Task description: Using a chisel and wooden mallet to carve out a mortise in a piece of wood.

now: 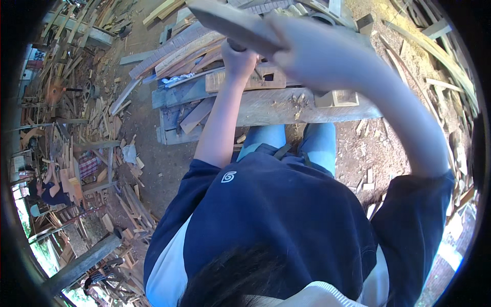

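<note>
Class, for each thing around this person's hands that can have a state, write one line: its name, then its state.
Left hand: closed around the tool.
Tool: gripped, mostly hidden by the fist.
Right hand: closed on the wooden bar, blurred.
Wooden bar: held up, slanted.
Wooden block: lying flat, a rectangular hole in it.
Bench: littered with wood chips.

A long, flat, grey-brown wooden bar (pixel 238 25), slightly blurred, slants in the air near a tool with a dark, rounded handle end (pixel 236 45), otherwise mostly hidden. A pale-brown wooden block (pixel 255 84) with a dark rectangular hole lies crosswise on the worktop (pixel 271 111).
</note>
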A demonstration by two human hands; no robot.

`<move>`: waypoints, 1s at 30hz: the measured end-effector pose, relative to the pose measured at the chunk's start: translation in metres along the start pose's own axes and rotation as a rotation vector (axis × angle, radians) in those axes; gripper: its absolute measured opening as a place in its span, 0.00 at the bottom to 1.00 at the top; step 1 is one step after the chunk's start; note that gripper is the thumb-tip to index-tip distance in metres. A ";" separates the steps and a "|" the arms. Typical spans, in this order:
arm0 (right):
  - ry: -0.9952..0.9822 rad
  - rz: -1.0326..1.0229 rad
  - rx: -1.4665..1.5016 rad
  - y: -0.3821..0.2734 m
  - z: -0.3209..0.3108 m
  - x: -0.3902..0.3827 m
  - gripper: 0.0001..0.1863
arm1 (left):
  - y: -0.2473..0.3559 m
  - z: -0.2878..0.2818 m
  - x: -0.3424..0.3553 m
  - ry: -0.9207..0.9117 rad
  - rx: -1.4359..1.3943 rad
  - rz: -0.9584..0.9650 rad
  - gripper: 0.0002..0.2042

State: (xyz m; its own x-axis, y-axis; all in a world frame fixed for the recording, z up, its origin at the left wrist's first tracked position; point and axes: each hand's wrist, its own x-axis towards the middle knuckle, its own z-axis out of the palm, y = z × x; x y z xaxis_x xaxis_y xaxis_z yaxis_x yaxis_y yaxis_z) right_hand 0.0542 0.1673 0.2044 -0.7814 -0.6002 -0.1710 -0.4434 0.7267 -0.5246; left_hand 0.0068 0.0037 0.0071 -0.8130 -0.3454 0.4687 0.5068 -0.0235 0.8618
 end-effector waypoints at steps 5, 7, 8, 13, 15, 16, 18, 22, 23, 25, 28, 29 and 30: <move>0.320 -0.465 -0.441 0.011 -0.003 0.015 0.19 | -0.020 -0.010 0.004 -0.114 0.093 -0.068 0.06; 0.183 -0.218 -0.336 0.011 0.009 0.017 0.19 | -0.022 -0.005 0.005 -0.098 0.096 -0.046 0.06; 0.110 -0.093 -0.282 0.012 0.016 0.016 0.19 | -0.021 -0.002 0.002 -0.065 0.046 -0.060 0.07; 0.064 0.060 -0.134 -0.005 -0.009 0.002 0.24 | -0.016 0.003 0.004 -0.005 0.176 0.190 0.07; 0.287 -0.519 -0.527 0.003 -0.024 0.005 0.20 | -0.015 0.000 0.006 -0.055 0.163 0.083 0.09; 0.290 -0.545 -0.224 0.001 -0.035 -0.001 0.18 | -0.015 -0.001 0.006 -0.052 0.102 -0.123 0.10; 0.289 -0.572 0.379 -0.010 -0.053 -0.013 0.15 | -0.014 0.003 0.005 -0.065 0.141 0.062 0.12; -0.105 -0.209 0.094 -0.015 -0.027 -0.004 0.14 | -0.015 0.016 -0.003 0.133 0.003 0.110 0.11; -0.060 -0.098 -0.051 -0.020 -0.019 -0.005 0.14 | -0.015 0.015 0.000 0.082 0.107 0.257 0.10; 0.123 -0.043 -0.160 -0.044 -0.021 -0.024 0.15 | -0.016 0.005 -0.003 -0.029 0.204 0.019 0.11; 0.297 -0.068 -0.066 -0.075 -0.071 -0.025 0.15 | -0.020 -0.001 -0.005 -0.052 0.185 0.016 0.11; 0.462 -0.171 -0.004 -0.075 -0.073 -0.022 0.16 | -0.022 -0.001 -0.006 -0.090 0.176 0.129 0.08; 0.613 -0.279 0.047 -0.053 -0.045 -0.019 0.15 | -0.023 0.000 -0.006 -0.063 0.182 0.143 0.09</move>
State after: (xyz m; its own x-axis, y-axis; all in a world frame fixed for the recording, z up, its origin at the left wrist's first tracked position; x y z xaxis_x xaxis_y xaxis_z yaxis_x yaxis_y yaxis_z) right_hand 0.0726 0.1551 0.2734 -0.7544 -0.4547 0.4733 -0.6559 0.5485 -0.5186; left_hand 0.0005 0.0061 -0.0156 -0.7561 -0.2733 0.5947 0.5626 0.1929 0.8039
